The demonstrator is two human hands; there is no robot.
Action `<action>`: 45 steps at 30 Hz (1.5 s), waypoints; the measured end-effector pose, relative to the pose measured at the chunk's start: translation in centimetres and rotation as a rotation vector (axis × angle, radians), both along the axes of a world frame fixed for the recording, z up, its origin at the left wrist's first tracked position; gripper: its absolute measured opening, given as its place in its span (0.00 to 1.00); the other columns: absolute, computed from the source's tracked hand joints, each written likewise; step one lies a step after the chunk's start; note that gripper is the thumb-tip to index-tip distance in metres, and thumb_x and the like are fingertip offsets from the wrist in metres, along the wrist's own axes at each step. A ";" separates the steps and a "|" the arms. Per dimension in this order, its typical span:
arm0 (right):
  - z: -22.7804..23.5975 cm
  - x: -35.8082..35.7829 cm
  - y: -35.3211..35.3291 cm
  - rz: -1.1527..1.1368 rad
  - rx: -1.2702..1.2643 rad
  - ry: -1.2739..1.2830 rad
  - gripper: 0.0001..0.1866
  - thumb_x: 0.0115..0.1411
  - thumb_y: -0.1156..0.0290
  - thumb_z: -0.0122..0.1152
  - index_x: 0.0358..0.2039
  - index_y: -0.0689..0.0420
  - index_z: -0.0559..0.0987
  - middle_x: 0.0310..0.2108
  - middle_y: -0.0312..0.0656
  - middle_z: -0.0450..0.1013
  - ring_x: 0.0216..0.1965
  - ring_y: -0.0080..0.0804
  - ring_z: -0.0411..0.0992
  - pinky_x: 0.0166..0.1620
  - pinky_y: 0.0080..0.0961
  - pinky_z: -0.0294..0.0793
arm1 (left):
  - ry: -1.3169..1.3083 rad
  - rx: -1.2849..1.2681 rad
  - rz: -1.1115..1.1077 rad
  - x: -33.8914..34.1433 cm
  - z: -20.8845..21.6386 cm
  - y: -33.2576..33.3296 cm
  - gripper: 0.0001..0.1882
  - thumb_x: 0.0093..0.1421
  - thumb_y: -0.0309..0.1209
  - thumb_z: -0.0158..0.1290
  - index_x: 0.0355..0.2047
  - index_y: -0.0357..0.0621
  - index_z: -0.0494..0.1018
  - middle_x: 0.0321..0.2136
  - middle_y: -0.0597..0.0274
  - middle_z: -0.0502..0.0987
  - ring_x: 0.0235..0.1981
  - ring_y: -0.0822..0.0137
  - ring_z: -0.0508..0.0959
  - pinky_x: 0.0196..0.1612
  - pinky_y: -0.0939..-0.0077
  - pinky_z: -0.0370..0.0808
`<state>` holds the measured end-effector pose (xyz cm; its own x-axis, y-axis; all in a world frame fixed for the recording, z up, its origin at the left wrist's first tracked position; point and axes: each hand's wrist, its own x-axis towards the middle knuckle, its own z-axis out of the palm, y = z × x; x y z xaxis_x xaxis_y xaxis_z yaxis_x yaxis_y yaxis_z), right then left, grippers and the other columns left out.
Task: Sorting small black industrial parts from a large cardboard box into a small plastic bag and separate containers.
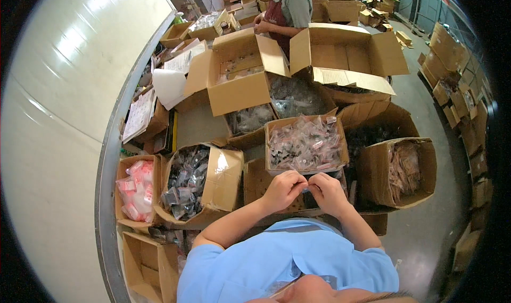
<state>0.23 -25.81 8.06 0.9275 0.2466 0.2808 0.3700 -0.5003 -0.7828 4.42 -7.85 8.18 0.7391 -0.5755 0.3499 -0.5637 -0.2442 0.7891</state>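
My left hand and my right hand meet in front of my chest, fingertips almost touching. The fingers of both are closed in a pinch. Something small and partly clear may sit between them, but it is too small and covered to name. Just beyond the hands stands a carton heaped with small clear plastic bags, some with dark bits inside. Beneath my hands, a lower brown carton shows only in part.
To the left are a carton of black bagged parts and one of pink-and-white bags. A carton with brown contents stands at right. Large cartons with raised flaps lie farther off. Behind them stands another person in a dark red apron.
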 end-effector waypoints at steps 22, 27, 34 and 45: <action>-4.0 -6.4 -1.8 -0.320 0.094 0.268 0.09 0.52 0.71 0.61 0.32 0.60 0.75 0.30 0.46 0.72 0.30 0.42 0.73 0.33 0.30 0.73 | 0.263 -0.293 0.320 29.9 -0.4 0.9 0.08 0.57 0.29 0.51 0.36 0.39 0.70 0.26 0.64 0.74 0.26 0.73 0.73 0.29 0.78 0.71; -3.9 -5.3 -1.9 -0.180 -0.075 0.290 0.10 0.51 0.68 0.60 0.34 0.57 0.74 0.31 0.45 0.72 0.35 0.45 0.71 0.38 0.35 0.71 | -0.274 0.468 -0.342 16.3 -0.4 -4.6 0.20 0.52 0.37 0.57 0.41 0.37 0.72 0.41 0.52 0.73 0.45 0.56 0.71 0.50 0.67 0.68; -4.5 -3.8 -2.0 -0.014 -0.092 0.220 0.11 0.51 0.68 0.59 0.34 0.57 0.74 0.30 0.45 0.71 0.34 0.45 0.71 0.37 0.35 0.72 | -0.441 0.601 -0.084 12.1 -3.8 -5.9 0.10 0.50 0.30 0.54 0.31 0.38 0.73 0.36 0.52 0.73 0.41 0.53 0.71 0.46 0.65 0.70; -5.3 -2.8 -4.3 0.214 -0.177 0.205 0.13 0.52 0.66 0.59 0.37 0.58 0.73 0.31 0.47 0.71 0.36 0.47 0.71 0.39 0.38 0.71 | -0.363 0.632 0.185 10.5 -3.4 -7.8 0.07 0.52 0.29 0.51 0.29 0.39 0.73 0.29 0.52 0.75 0.36 0.53 0.74 0.38 0.64 0.73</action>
<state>-2.58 -30.15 2.79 0.8821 0.4702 0.0292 0.3253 -0.5631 -0.7596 14.89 -15.67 4.75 0.7444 -0.6252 0.2344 -0.6676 -0.7048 0.2400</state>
